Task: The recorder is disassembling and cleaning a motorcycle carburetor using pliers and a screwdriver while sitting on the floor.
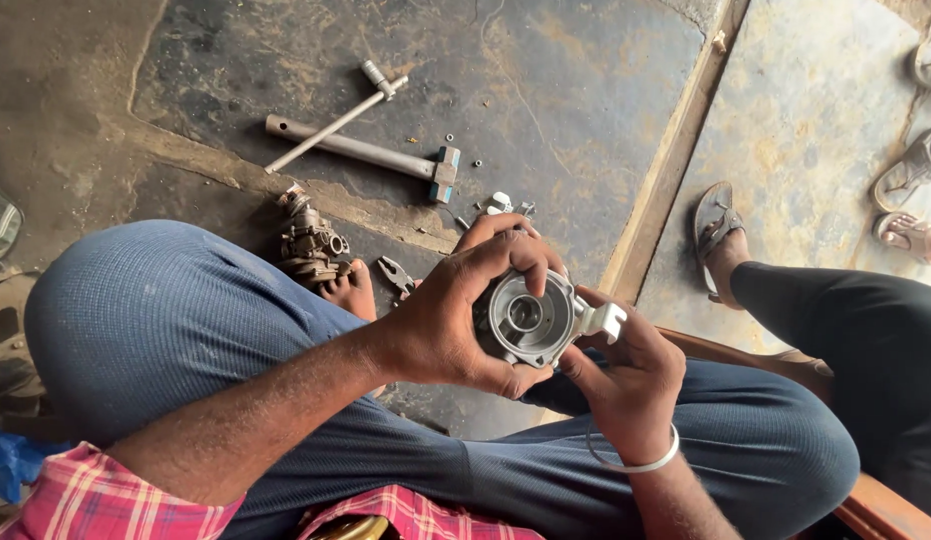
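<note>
My left hand (451,310) grips a round grey metal housing (529,318), its open cup side facing me, over my crossed legs in blue trousers. Fingers wrap over its top rim and thumb side. My right hand (626,375), with a metal bangle at the wrist, holds the housing's right edge, and its fingertips pinch a small white plastic piece (604,320) sticking out from that side.
On the dark floor lie a hammer with a pipe handle (371,153), a T-handle wrench (336,118), a carburettor-like part (311,243), pliers (396,274) and small white bits (500,203). Another person's sandalled foot (721,240) and dark-trousered leg are at right. More sandals sit far right.
</note>
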